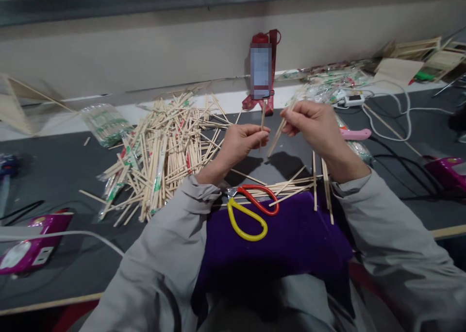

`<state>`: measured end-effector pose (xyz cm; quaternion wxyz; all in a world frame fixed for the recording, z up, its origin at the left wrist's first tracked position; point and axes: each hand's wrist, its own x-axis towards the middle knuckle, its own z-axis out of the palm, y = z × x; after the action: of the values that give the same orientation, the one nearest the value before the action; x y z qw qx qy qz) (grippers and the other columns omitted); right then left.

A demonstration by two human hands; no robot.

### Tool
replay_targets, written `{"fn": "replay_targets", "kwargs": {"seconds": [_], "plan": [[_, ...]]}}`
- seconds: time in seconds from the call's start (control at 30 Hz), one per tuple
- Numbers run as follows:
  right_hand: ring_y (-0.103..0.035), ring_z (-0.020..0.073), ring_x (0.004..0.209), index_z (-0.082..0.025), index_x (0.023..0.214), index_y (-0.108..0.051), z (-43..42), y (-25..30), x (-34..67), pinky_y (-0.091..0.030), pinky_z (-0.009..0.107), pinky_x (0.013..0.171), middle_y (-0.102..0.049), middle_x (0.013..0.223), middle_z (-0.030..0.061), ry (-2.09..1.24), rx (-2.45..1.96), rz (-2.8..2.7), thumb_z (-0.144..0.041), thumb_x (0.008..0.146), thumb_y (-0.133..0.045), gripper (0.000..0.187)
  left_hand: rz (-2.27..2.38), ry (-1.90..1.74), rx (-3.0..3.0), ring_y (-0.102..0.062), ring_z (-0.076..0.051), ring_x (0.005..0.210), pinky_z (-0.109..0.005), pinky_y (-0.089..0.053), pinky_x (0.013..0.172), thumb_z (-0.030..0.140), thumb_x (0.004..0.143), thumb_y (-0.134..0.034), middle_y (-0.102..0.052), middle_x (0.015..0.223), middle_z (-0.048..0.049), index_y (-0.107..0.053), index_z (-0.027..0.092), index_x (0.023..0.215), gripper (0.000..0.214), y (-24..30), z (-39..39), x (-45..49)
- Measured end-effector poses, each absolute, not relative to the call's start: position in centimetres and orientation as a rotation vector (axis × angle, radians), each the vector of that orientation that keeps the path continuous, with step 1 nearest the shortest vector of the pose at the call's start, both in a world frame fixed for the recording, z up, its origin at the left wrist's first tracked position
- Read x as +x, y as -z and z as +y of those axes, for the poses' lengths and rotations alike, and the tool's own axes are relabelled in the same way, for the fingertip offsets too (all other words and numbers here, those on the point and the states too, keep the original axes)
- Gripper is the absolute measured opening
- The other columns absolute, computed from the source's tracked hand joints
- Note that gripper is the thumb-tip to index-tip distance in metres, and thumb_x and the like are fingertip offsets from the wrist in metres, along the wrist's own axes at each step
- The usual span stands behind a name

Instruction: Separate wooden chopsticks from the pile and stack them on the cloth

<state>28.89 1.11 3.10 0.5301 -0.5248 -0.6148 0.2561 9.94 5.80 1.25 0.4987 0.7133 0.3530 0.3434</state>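
- The left hand (pixel 242 143) is pinched shut on an upright stick (pixel 262 120), held above the grey counter (pixel 65 172) at the middle.
- The right hand (pixel 316 123), just beside it, is closed on a slanted stick (pixel 277 135) whose lower end points near and left.
- A loose pile of sticks (pixel 165 150) lies on the counter to the left, some in paper sleeves.
- A clear bag (pixel 105 122) at the far left holds wrapped sticks packed together.
- Scissors (pixel 251 210) with one red and one yellow handle rest on the far edge of a purple cloth (pixel 294 244), beside a few stray sticks.
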Motion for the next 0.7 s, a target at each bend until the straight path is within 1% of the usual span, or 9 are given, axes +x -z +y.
{"fn": "replay_targets", "kwargs": {"seconds": [0.07, 0.13, 0.17, 0.27, 0.33, 0.4, 0.47, 0.57, 0.7], "plan": [[-0.057, 0.0115, 0.056, -0.019, 0.073, -0.062, 0.8, -3.4, 29.5, -0.047, 0.026, 0.055, -0.064, 0.065, 0.0015, -0.579, -1.252, -1.399, -0.039, 0.085, -0.061, 0.024, 0.864, -0.77, 1.776, -0.056, -0.01, 0.054, -0.021, -0.044, 0.053, 0.035, 0.078, -0.066, -0.066, 0.063, -0.0025, -0.072, 0.011, 0.084, 0.025, -2.8, 4.2, 9.0], [-0.057, 0.0111, 0.056, -0.019, 0.074, -0.061, 0.5, -3.5, 30.1, -0.047, 0.026, 0.054, -0.064, 0.064, 0.0013, -0.569, -1.259, -1.391, -0.039, 0.086, -0.061, 0.023, 0.828, -0.602, 1.932, -0.056, -0.011, 0.05, -0.021, -0.041, 0.049, 0.036, 0.078, -0.067, -0.064, 0.057, -0.0012, -0.072, 0.013, 0.082, 0.023, -4.0, 1.6, 8.3], [-0.057, 0.0111, 0.056, -0.02, 0.073, -0.061, 0.3, -3.4, 30.3, -0.047, 0.026, 0.054, -0.064, 0.064, 0.0013, -0.573, -1.266, -1.399, -0.04, 0.086, -0.062, 0.024, 0.784, -0.502, 2.055, -0.057, -0.011, 0.051, -0.021, -0.041, 0.049, 0.036, 0.079, -0.067, -0.064, 0.058, -0.0011, -0.072, 0.015, 0.081, 0.021, -4.3, -0.1, 8.1], [-0.057, 0.0112, 0.054, -0.02, 0.069, -0.06, -0.3, -3.1, 30.5, -0.047, 0.026, 0.053, -0.063, 0.062, 0.0011, -0.616, -1.277, -1.428, -0.04, 0.084, -0.064, 0.026, 0.532, -0.257, 2.5, -0.064, -0.013, 0.064, -0.022, -0.044, 0.054, 0.028, 0.084, -0.063, -0.071, 0.075, -0.0037, -0.07, 0.019, 0.088, 0.013, -3.9, -5.4, 8.3], [-0.056, 0.0112, 0.053, -0.02, 0.066, -0.059, -0.8, -2.8, 30.5, -0.047, 0.027, 0.052, -0.062, 0.06, 0.001, -0.643, -1.271, -1.443, -0.04, 0.083, -0.065, 0.027, 0.39, -0.082, 2.783, -0.061, -0.015, 0.057, -0.025, -0.04, 0.046, 0.02, 0.087, -0.055, -0.069, 0.074, -0.0058, -0.067, 0.016, 0.089, 0.013, -2.7, -8.4, 8.7], [-0.055, 0.0109, 0.051, -0.02, 0.064, -0.058, -1.3, -2.6, 30.5, -0.046, 0.027, 0.051, -0.062, 0.059, 0.0009, -0.656, -1.26, -1.454, -0.041, 0.083, -0.064, 0.028, 0.242, 0.03, 2.938, -0.057, -0.017, 0.051, -0.029, -0.036, 0.039, 0.013, 0.084, -0.051, -0.066, 0.073, -0.0063, -0.065, 0.013, 0.093, 0.017, -1.4, -10.4, 9.1], [-0.054, 0.0104, 0.05, -0.02, 0.064, -0.058, -1.7, -2.5, 30.7, -0.046, 0.026, 0.05, -0.061, 0.058, 0.0005, -0.664, -1.257, -1.467, -0.04, 0.083, -0.064, 0.029, 0.168, 0.048, 3.011, -0.059, -0.019, 0.055, -0.032, -0.037, 0.038, 0.009, 0.082, -0.048, -0.066, 0.08, -0.0079, -0.061, 0.01, 0.106, 0.028, -0.3, -11.2, 9.0], [-0.054, 0.0098, 0.05, -0.019, 0.067, -0.06, -2.2, -2.3, 30.9, -0.045, 0.024, 0.048, -0.06, 0.057, -0.0007, -0.666, -1.27, -1.491, -0.038, 0.083, -0.063, 0.025, 0.218, 0.028, 3.059, -0.062, -0.019, 0.06, -0.031, -0.042, 0.042, 0.012, 0.086, -0.045, -0.065, 0.086, -0.0091, -0.052, 0.008, 0.122, 0.037, 0.6, -11.2, 8.2], [-0.054, 0.0097, 0.05, -0.019, 0.071, -0.062, -2.2, -2.3, 30.9, -0.045, 0.024, 0.048, -0.06, 0.057, -0.0012, -0.672, -1.276, -1.485, -0.035, 0.083, -0.063, 0.02, 0.245, 0.055, 3.099, -0.061, -0.019, 0.062, -0.032, -0.043, 0.043, 0.015, 0.086, -0.045, -0.063, 0.084, -0.0085, -0.052, 0.007, 0.12, 0.035, 1.0, -11.0, 7.3]]}}
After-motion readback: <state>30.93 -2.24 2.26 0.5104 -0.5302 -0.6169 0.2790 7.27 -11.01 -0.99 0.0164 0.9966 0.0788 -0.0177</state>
